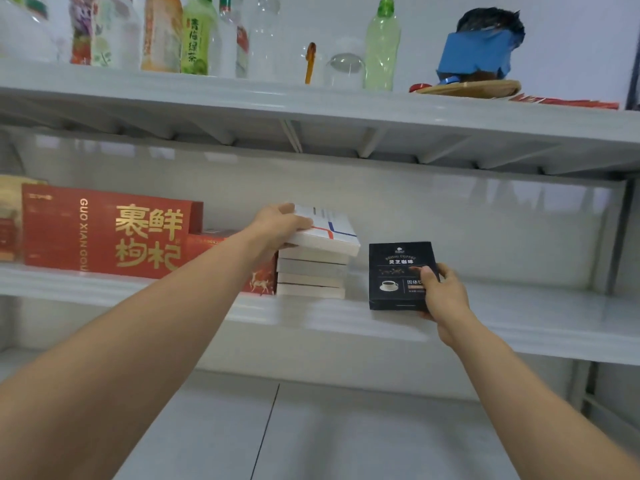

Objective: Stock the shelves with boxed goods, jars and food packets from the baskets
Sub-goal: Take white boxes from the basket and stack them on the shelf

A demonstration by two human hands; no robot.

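Observation:
My left hand (pixel 277 225) grips a flat white box (pixel 332 232) with red and blue lines, tilted on top of a stack of white boxes (pixel 311 275) on the middle shelf (pixel 519 323). To the right, my right hand (pixel 440 292) holds a black coffee box (pixel 398 275) upright at its lower right corner, thumb on the front. The black box stands on the shelf, a short gap from the stack.
A large red box (pixel 107 233) with gold characters and a smaller red box (pixel 256 271) stand left of the stack. The upper shelf (pixel 311 102) carries several bottles, a glass (pixel 346 71), a woven tray (pixel 467 88) and a blue-wrapped object (pixel 474 53). A grey floor lies below.

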